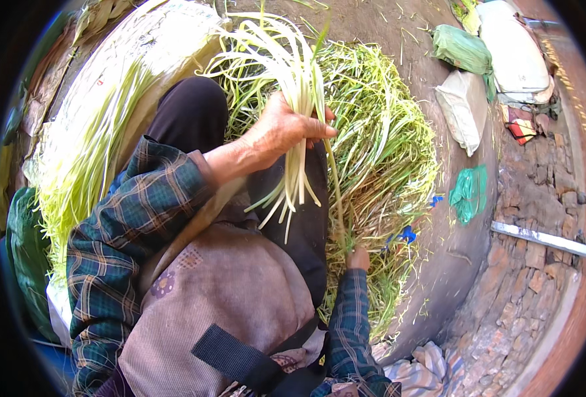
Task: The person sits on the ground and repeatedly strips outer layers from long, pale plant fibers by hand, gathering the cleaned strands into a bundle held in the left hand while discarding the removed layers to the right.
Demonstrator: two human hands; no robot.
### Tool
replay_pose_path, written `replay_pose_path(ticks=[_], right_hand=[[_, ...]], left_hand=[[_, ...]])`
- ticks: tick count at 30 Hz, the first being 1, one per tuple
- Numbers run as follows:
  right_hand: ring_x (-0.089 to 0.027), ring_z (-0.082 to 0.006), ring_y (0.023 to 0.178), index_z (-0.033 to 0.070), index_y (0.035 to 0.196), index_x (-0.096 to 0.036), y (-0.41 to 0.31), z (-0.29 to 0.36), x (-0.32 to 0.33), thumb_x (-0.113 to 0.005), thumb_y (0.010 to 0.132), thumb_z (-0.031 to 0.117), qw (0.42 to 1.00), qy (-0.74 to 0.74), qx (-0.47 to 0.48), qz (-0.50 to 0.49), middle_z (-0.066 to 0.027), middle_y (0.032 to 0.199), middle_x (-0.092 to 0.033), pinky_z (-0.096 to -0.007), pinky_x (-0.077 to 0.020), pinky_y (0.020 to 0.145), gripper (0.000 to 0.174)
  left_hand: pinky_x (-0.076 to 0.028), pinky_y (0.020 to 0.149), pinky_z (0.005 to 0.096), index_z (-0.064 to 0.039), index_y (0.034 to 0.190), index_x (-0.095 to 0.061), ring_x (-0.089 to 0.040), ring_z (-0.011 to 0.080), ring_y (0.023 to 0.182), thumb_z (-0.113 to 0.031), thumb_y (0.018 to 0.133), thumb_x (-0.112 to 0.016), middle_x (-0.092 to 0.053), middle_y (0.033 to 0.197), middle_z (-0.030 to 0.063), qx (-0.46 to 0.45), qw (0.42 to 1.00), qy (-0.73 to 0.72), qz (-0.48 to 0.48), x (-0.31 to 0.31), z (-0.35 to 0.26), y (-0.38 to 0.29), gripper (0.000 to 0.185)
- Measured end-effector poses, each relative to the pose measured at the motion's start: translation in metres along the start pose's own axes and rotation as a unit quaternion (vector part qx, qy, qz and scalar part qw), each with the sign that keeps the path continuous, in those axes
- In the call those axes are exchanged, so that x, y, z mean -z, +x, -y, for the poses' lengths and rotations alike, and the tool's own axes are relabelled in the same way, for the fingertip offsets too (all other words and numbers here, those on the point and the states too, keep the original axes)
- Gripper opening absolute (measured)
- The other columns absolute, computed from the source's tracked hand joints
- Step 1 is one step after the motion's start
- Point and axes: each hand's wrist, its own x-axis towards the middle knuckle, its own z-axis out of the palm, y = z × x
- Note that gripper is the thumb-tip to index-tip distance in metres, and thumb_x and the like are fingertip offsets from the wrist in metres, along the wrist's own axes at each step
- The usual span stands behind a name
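Note:
My left hand [288, 126], raised over my knee, grips a bunch of long pale stalks [300, 92], which look like blanched chives. Their white ends hang below the fist and the leafy parts fan out above it. Down at the right, my right hand [358, 259] is closed around the lower end of a long drooping stalk [336, 188] that runs from beside the bunch; its fingers are partly hidden and blurred. Beneath both hands spreads a large heap of loose green and straw-coloured leaves [387, 129].
At the left, long pale-green stalks [104, 144] lie on a white sack [173, 30]. On the right are a green plastic bag [464, 49], white sacks [464, 106], a teal plastic bag [468, 194] and a metal bar [546, 240] near rough stonework [516, 278]. Striped cloth [427, 369] lies bottom right.

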Motion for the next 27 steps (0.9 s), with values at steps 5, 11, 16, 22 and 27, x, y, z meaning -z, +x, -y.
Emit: replay_pose_path(ticks=[5, 11, 16, 22, 27], right_hand=[[-0.061, -0.0246, 0.07, 0.005, 0.098, -0.062, 0.017, 0.024, 0.043, -0.063, 0.076, 0.018, 0.985, 0.159, 0.052, -0.035, -0.016, 0.08, -0.064, -0.0364, -0.0489, 0.062, 0.026], [-0.058, -0.0137, 0.078, 0.001, 0.1, -0.06, 0.025, 0.158, 0.162, -0.06, 0.083, 0.015, 0.833, 0.501, 0.213, -0.095, -0.0101, 0.087, -0.062, -0.0257, -0.0474, 0.07, 0.022], [-0.055, -0.0129, 0.086, -0.003, 0.097, -0.059, 0.012, 0.236, 0.217, -0.065, 0.08, 0.015, 0.727, 0.597, 0.317, -0.119, -0.0074, 0.096, -0.059, -0.0258, -0.0443, 0.076, 0.026], [-0.057, -0.0103, 0.076, -0.005, 0.091, -0.064, 0.009, 0.263, 0.214, -0.06, 0.079, -0.001, 0.655, 0.691, 0.261, -0.159, -0.0063, 0.085, -0.063, -0.0223, -0.0451, 0.071, 0.013], [-0.06, -0.0163, 0.08, -0.008, 0.087, -0.06, -0.006, 0.184, 0.17, -0.057, 0.082, -0.001, 0.663, 0.689, 0.225, -0.187, -0.0116, 0.085, -0.062, -0.0283, -0.0499, 0.074, 0.009]], left_hand=[[-0.051, 0.058, 0.0249, 0.005, 0.098, -0.056, -0.06, 0.0145, 0.066, -0.005, 0.074, -0.068, -0.061, 0.084, 0.0115, 0.024, 0.99, -0.103, 0.097, -0.001, -0.003, 0.003, 0.029], [-0.053, 0.06, 0.026, 0.007, 0.101, -0.054, -0.062, 0.0162, 0.064, -0.004, 0.076, -0.066, -0.062, 0.084, 0.0139, 0.04, 0.981, -0.146, 0.124, 0.001, 0.005, 0.006, 0.031], [-0.051, 0.056, 0.0245, 0.003, 0.087, -0.058, -0.06, 0.015, 0.058, -0.003, 0.074, -0.066, -0.061, 0.071, 0.0098, 0.028, 0.986, -0.14, 0.089, 0.0, 0.008, 0.002, 0.017], [-0.049, 0.056, 0.026, 0.001, 0.083, -0.058, -0.058, 0.0143, 0.056, -0.005, 0.073, -0.067, -0.059, 0.066, 0.008, 0.028, 0.991, -0.12, 0.06, 0.002, 0.006, 0.002, 0.015], [-0.054, 0.063, 0.0293, 0.002, 0.084, -0.057, -0.062, 0.0167, 0.063, -0.007, 0.075, -0.066, -0.062, 0.073, 0.0099, 0.012, 0.988, -0.15, 0.015, 0.011, 0.004, 0.007, 0.016]])
